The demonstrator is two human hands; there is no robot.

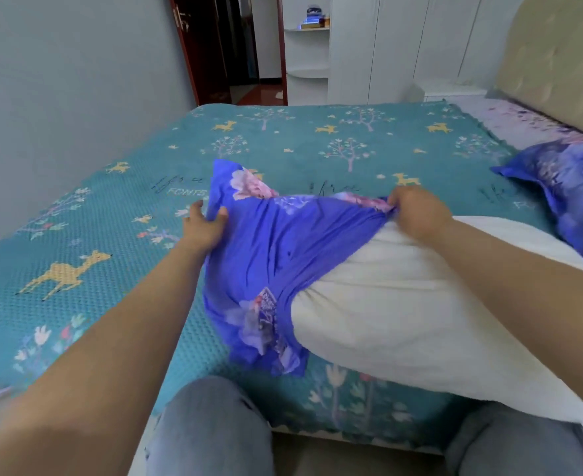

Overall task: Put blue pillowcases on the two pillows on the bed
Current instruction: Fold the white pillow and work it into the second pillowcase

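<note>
Blue floral cotton pillowcase [276, 242] covers one end of your white pillow [403, 304] on the teal bed [94, 235]. Your left hand [202, 225] and right hand [417, 214] each pinch its edge, well apart.

The blue pillowcase [276, 249] hides the white pillow's [403, 304] left end; right end cut off

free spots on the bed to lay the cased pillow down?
Open bedspread left of the left hand, toward the wall, and a wide strip beyond both hands up to the far edge. Crowded on the right: the white pillow, half in the blue pillowcase, and the finished pillow by the headboard.
</note>
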